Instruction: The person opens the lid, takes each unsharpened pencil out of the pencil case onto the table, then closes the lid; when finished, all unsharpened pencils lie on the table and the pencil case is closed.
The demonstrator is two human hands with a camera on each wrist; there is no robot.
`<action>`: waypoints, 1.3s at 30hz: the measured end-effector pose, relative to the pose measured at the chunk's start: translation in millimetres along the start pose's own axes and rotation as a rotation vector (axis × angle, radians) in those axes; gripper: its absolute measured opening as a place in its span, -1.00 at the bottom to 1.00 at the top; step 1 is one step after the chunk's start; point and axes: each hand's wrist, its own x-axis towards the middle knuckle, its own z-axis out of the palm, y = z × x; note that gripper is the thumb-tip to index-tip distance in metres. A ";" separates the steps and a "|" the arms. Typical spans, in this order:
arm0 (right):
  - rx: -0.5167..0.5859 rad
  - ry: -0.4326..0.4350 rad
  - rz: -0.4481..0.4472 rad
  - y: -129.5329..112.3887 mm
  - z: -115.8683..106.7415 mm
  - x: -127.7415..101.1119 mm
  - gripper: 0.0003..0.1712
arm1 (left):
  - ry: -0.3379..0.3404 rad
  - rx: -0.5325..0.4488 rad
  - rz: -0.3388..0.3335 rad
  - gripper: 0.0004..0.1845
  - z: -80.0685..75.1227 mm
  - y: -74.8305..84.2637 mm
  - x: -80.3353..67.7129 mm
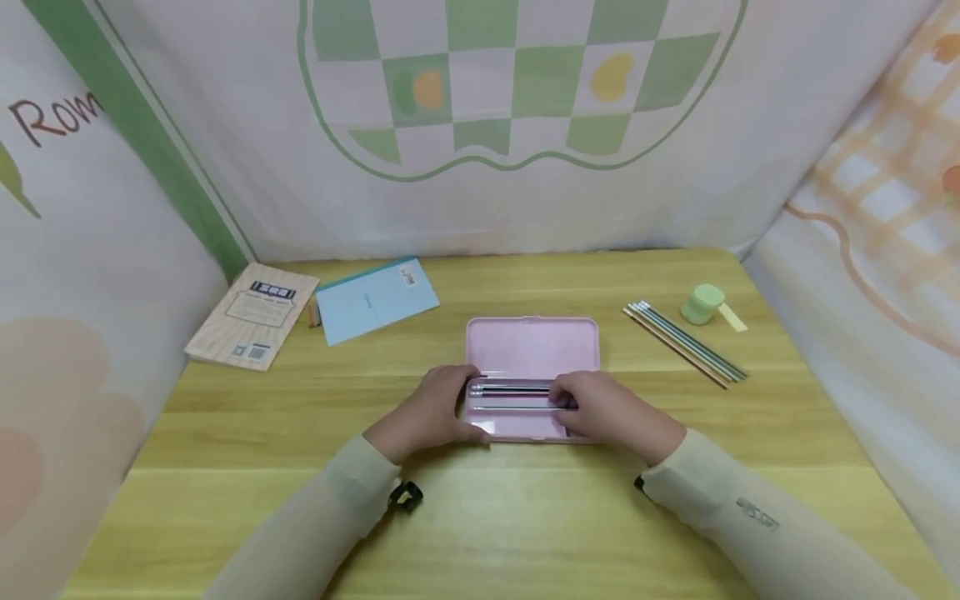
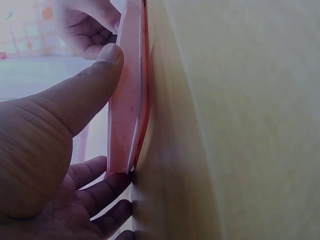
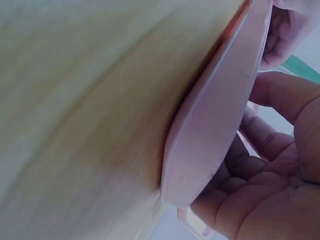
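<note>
A pink pencil case [image 1: 532, 346] lies opened on the table, its lid leaning to the far side. Several pencils [image 1: 513, 389] lie along its back part, and one thinner pencil [image 1: 513, 408] lies nearer the front. My left hand [image 1: 433, 410] holds the case's left end, thumb [image 2: 111, 55] against the front wall and fingers spread round the end. Over the right part of the case, my right hand [image 1: 603, 408] has its fingers curled down inside, pinching the right end of the thinner pencil. The case wall [image 3: 210, 125] hides those fingertips in the right wrist view.
To the right lie several pencils [image 1: 686, 343] side by side, with a green round container [image 1: 702, 304] and a pale yellow strip [image 1: 732, 317] beyond. At the back left are a light blue notebook [image 1: 375, 304] and a beige booklet [image 1: 255, 317]. Fabric walls border the table [image 1: 487, 525].
</note>
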 end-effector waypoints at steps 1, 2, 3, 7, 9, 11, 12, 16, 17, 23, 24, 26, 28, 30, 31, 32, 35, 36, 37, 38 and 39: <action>0.001 0.002 -0.004 -0.1 -0.2 0.2 -0.90 | 0.001 0.000 -0.001 0.13 -0.3 0.4 0.0; 0.003 0.004 -0.006 -0.3 -0.7 0.2 -0.91 | 0.001 0.000 -0.001 0.13 -0.6 0.7 0.0; 0.004 0.007 -0.005 -0.4 -0.9 0.2 -0.91 | 0.002 -0.001 0.000 0.13 -0.8 0.9 0.1; 0.000 0.019 -0.024 2.4 -1.2 -0.8 -0.92 | 0.000 0.003 -0.002 0.12 -1.1 2.1 0.3; 0.005 0.021 -0.036 5.0 -1.0 -2.2 -0.93 | -0.003 0.006 -0.002 0.10 -0.7 2.6 0.0; 0.024 0.022 -0.053 8.2 -0.8 -3.9 -0.92 | -0.006 0.004 -0.004 0.09 -0.4 3.5 -0.7; 0.036 0.022 -0.054 9.8 -0.6 -4.7 -0.92 | -0.007 0.004 -0.003 0.09 -0.1 3.8 -1.0; 0.107 0.022 -0.055 14.9 -0.8 -7.9 -0.90 | -0.010 -0.007 -0.011 0.09 0.9 5.5 -3.2; 0.123 0.022 -0.051 15.8 -1.0 -8.8 -0.90 | -0.011 -0.010 -0.012 0.08 1.2 5.8 -3.8; 0.192 0.077 -0.027 20.6 -5.6 -16.2 -0.89 | -0.009 -0.025 -0.023 0.07 2.0 5.8 -5.4; 0.207 0.094 -0.018 21.1 -7.0 -17.9 -0.89 | -0.008 -0.025 -0.024 0.08 1.9 5.6 -5.5; 0.235 0.133 -0.005 22.9 -10.4 -21.1 -0.89 | -0.006 -0.024 -0.024 0.10 1.4 5.4 -5.6; 0.260 0.173 0.007 24.8 -15.0 -25.2 -0.90 | -0.006 -0.022 -0.022 0.12 0.9 5.1 -5.6; 0.274 0.224 0.025 27.4 -20.9 -30.0 -0.90 | -0.006 -0.015 -0.020 0.14 0.5 4.8 -5.5; 0.273 0.254 0.031 29.4 -24.2 -32.6 -0.90 | -0.006 -0.013 -0.020 0.14 0.5 4.5 -5.4; 0.275 0.283 0.041 31.6 -28.0 -35.4 -0.90 | -0.006 -0.011 -0.018 0.14 0.4 4.2 -5.2; 0.297 0.382 0.064 41.3 -39.9 -44.4 -0.89 | -0.003 -0.004 -0.013 0.14 0.3 3.4 -4.4; 0.311 0.420 0.068 46.1 -43.6 -47.6 -0.88 | -0.002 -0.003 -0.012 0.14 0.2 3.3 -4.2; 0.326 0.449 0.072 51.4 -47.6 -50.8 -0.87 | 0.000 -0.002 -0.012 0.14 0.1 3.2 -3.9; 0.342 0.474 0.081 57.4 -51.6 -54.4 -0.86 | 0.001 -0.001 -0.011 0.14 0.2 3.0 -3.7; 0.361 0.499 0.090 64.9 -55.2 -58.0 -0.85 | 0.002 -0.003 -0.011 0.14 0.2 3.0 -3.6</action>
